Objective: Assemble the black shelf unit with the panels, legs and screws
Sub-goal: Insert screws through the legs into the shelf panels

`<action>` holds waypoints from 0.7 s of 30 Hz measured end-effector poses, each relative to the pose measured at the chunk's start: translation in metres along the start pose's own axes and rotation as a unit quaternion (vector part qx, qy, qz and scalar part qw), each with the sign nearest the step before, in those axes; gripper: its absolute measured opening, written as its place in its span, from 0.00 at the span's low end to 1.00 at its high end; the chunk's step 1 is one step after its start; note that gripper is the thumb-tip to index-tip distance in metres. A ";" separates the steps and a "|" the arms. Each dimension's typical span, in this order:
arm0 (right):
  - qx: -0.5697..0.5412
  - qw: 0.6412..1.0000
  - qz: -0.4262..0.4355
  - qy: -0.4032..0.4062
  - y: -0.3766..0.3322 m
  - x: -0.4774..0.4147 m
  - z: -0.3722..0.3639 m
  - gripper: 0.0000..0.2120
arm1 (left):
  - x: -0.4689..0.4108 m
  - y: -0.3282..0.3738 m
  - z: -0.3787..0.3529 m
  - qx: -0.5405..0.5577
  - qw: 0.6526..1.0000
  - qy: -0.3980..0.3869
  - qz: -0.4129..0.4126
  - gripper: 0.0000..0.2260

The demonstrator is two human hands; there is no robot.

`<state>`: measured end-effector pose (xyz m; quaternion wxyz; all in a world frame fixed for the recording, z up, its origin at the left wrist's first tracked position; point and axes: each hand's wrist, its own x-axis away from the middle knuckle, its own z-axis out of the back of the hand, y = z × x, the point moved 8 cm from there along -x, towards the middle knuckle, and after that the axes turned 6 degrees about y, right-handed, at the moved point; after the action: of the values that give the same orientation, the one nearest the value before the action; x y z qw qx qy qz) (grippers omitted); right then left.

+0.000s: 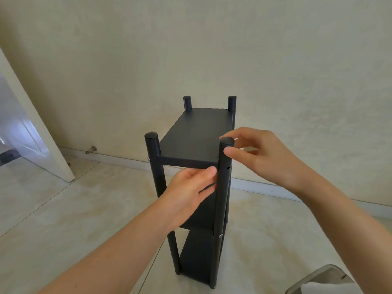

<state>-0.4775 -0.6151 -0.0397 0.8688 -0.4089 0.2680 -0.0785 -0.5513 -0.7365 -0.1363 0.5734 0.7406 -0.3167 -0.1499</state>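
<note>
Head view: the black shelf unit stood upright on the pale tiled floor, near the cream wall and its baseboard. Its long axis ran vertically. The top panel lay flat, with its long side pointing away from the person toward the wall. Two more panels showed below it. Four round legs rose a little above the top panel: the near-left leg, the near-right leg and two far legs, each ending in a rounded cap. A silver screw sat in the near-left leg at the height of the top panel, and another screw sat lower in the near-right leg.

The hands were apart, on either side of the near-right leg. The right hand pinched the top of that leg just under its cap, between thumb and forefinger. The left hand reached under the near edge of the top panel with its fingers stretched out and partly hidden behind the leg, its thumb lying against the panel's lower edge.

At left a white door stood open, with a metal door stop on the baseboard beside it. A grey object with something white on it was cut off at the lower right.
</note>
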 end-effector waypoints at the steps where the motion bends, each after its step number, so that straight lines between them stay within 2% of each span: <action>1: 0.011 1.000 0.001 -0.001 0.000 -0.001 0.000 0.08 | -0.001 0.001 -0.002 0.006 1.000 -0.004 -0.002 0.05; 6: 0.072 0.997 0.026 -0.005 -0.001 -0.002 0.001 0.07 | -0.006 0.000 -0.004 0.020 1.000 -0.002 0.001 0.11; 9: 0.066 0.997 0.036 -0.009 0.000 -0.001 0.001 0.08 | -0.009 -0.003 -0.004 0.011 1.000 0.010 -0.003 0.08; 12: 0.048 0.998 0.046 -0.008 0.002 -0.003 0.002 0.06 | -0.013 -0.004 -0.004 -0.010 1.000 0.020 -0.009 0.08; 17: -0.024 0.999 0.036 -0.007 0.012 -0.003 -0.004 0.06 | -0.015 -0.003 -0.001 -0.014 1.000 0.005 -0.013 0.17; 21: -0.088 0.996 0.004 -0.007 0.018 0.001 -0.004 0.07 | -0.018 -0.005 0.000 -0.002 1.000 -0.015 -0.016 0.17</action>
<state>-0.4801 -0.6063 -0.0560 0.8314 -0.4836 0.2694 -0.0482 -0.5632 -0.7244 -0.1436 0.5676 0.7422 -0.3132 -0.1702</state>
